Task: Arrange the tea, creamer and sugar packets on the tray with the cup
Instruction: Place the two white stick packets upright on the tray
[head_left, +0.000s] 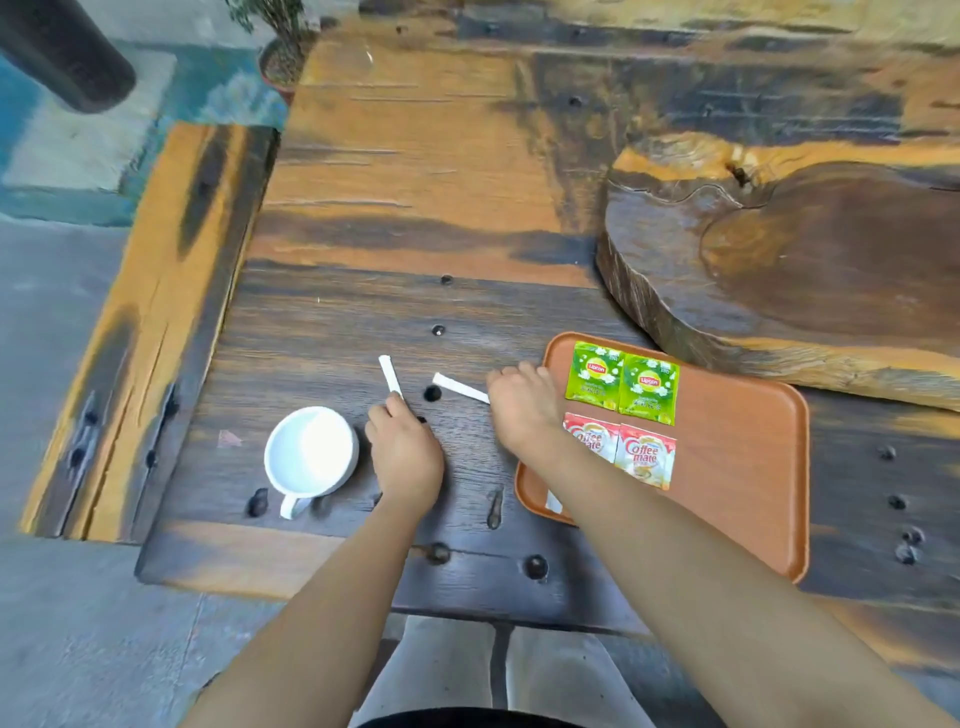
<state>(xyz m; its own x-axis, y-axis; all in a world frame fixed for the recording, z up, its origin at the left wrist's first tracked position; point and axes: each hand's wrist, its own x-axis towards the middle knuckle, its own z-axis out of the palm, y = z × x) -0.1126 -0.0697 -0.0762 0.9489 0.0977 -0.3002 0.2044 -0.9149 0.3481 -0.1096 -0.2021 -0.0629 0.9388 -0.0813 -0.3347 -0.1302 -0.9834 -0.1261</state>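
An orange tray (737, 467) lies on the dark wooden table at the right. Two green Lipton tea packets (623, 382) sit side by side at its far left, with two Coffee mate creamer packets (644, 454) just below them. A white stick packet (554, 502) pokes out under my right forearm at the tray's near-left corner. My left hand (405, 452) pinches the near end of one white sugar stick (389, 374). My right hand (519, 402) pinches the right end of another sugar stick (460, 388). The empty white cup (310, 452) stands on the table left of my left hand.
A thick round wood slab (779, 260) lies behind the tray at the right. Dark holes and bolt heads dot the table top (415, 208). A potted plant (283, 57) stands past the table's far left corner. The table's near edge runs just above my knees.
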